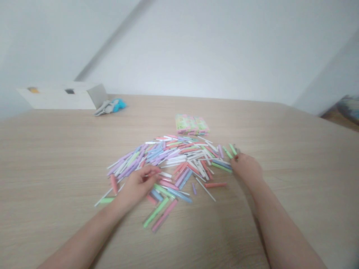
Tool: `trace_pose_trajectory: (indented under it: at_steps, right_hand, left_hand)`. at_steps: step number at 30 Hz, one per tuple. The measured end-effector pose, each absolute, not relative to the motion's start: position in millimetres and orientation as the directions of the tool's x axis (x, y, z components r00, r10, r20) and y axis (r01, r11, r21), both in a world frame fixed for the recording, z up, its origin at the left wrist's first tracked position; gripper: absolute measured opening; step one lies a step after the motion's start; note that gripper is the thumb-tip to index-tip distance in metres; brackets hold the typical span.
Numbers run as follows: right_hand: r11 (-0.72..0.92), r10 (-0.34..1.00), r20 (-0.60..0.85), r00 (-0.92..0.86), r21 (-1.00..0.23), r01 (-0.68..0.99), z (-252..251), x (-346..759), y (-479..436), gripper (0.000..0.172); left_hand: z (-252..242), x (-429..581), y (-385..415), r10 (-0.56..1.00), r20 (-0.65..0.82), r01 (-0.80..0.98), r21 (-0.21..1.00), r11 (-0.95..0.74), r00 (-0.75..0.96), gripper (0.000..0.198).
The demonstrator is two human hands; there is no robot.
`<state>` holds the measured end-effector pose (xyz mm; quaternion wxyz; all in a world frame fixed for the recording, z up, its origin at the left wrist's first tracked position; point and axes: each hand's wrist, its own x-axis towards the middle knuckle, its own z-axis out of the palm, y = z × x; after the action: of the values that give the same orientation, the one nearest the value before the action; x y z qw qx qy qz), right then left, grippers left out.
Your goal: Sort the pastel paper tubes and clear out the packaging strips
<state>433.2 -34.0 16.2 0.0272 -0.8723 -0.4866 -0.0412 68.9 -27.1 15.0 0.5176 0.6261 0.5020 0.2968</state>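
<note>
A wide, loose pile of slim pen-like sticks (171, 162) lies on the table, in purple, blue, green, pink, red and white. My left hand (140, 183) is over the near left part of the pile, thumb and fingers drawn together in a pinch. Whatever is between those fingertips is too blurred to name. At the pile's right edge, my right hand (246, 168) has its fingers closed, and light green sticks (232, 149) stick out beyond the fingertips. A green stick (155, 213) and a pink stick (165, 216) lie side by side at the near edge.
Behind the pile sit stacked small pastel packets (192, 124). A white box (61, 96) with cut-out openings stands at the far left, with grey and blue gloves (110, 106) beside it. The wooden table (294, 157) meets a pale wall (210, 48) at the back.
</note>
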Motion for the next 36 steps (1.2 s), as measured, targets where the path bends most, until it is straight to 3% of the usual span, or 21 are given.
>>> trace_pose_trajectory:
  at_steps: [6, 11, 23, 36]
  right_hand:
    - [-0.208, 0.927, 0.266, 0.265, -0.224, 0.952, 11.7, 399.7, -32.9, 0.024]
    - [0.07, 0.966, 0.256, 0.03, -0.372, 0.926, 11.8, 359.8, -41.7, 0.023]
    - [0.058, 0.992, 0.127, -0.019, -0.315, 0.947, 17.4, 339.4, -52.0, 0.03]
    - [-0.043, 0.994, 0.089, 0.07, -0.276, 0.96, 17.8, 330.6, -52.6, 0.021]
  left_hand:
    - [15.1, 70.5, -27.8, 0.943, -0.123, 0.299, 0.954, 0.027, 0.309, 0.036]
    - [12.9, 69.5, -26.7, 0.941, -0.114, 0.317, 0.949, 0.008, 0.319, 0.035]
    - [8.7, 66.5, -24.8, 0.921, -0.113, 0.301, 0.954, -0.005, 0.372, 0.032]
    - [11.8, 67.9, -27.5, 0.908, -0.147, 0.355, 0.935, -0.002, 0.392, 0.029]
